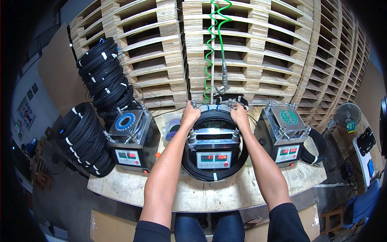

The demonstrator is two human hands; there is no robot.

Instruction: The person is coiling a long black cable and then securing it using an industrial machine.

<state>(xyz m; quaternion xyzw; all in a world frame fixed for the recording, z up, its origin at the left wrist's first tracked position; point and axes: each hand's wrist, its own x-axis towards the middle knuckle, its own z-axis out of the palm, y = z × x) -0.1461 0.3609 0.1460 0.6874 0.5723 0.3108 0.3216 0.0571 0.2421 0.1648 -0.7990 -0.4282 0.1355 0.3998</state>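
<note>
Two bare forearms (166,169) in short black sleeves (286,221) reach forward from the lower edge, dark blue trouser legs (228,226) between them. Behind everything rise high stacks of pale wooden pallets (258,7), and before them stands a light wooden worktable (129,191) with a curved-looking front edge. At its left, black cable coils tied with white bands form a tall leaning stack (105,76) and a lower, tilted one (82,141). A bright green spiral air hose (221,30) hangs down behind the table's middle. Three boxy metal machines with red-lit displays stand in a row: one at left (139,139) with a blue ring on top, one at right (284,137) with a green pattern on top, and one in the middle (213,144). Around the middle one lies a large black cable coil (215,176), its near side passing below the display panel and its far side lying between the hands. Left hand (190,115) and right hand (240,116) are at the far corners, near upright silver posts (231,103); their fingers look bent, but whether they clamp posts or cable cannot be told. Beside the left forearm sits a small orange cap (158,155).
</note>
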